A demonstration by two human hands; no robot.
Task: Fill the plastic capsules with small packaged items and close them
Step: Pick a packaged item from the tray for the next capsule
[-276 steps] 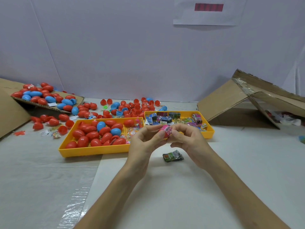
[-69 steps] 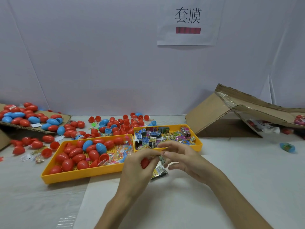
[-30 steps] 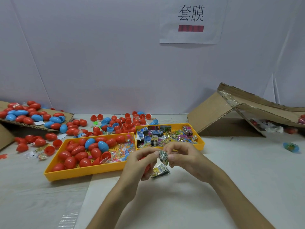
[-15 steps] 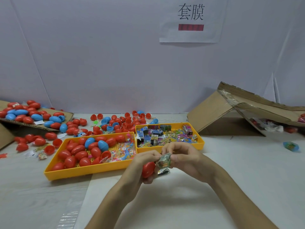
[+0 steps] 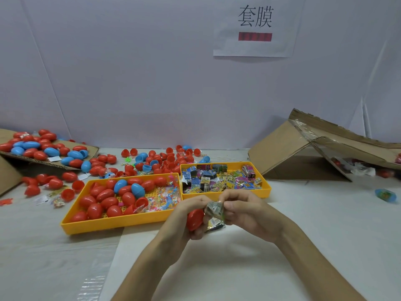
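Now the left hand (image 5: 184, 217) curls around a red capsule half (image 5: 195, 218), its open end turned toward the right hand (image 5: 246, 211). The right hand's thumb and fingertips pinch a small greenish packet (image 5: 214, 209) and press it against that opening.

A second ago the packet was spread flat between the fingertips of both hands, with the capsule tucked back in the left palm. Since then the packet has been scrunched smaller and the capsule brought up to meet it. So I judge the filling step is under way, with closing yet to come. How far the packet sits inside is hard to tell, because the fingers cover the rim.

A second packet (image 5: 216, 224) shows just under the hands, probably lying on the table. Behind the hands, a yellow tray (image 5: 112, 224) holds red and blue capsules. Touching its right side, a smaller yellow tray (image 5: 260, 193) holds more packets. The matching capsule half is not clearly in view, so it may need fetching before this one can be shut.
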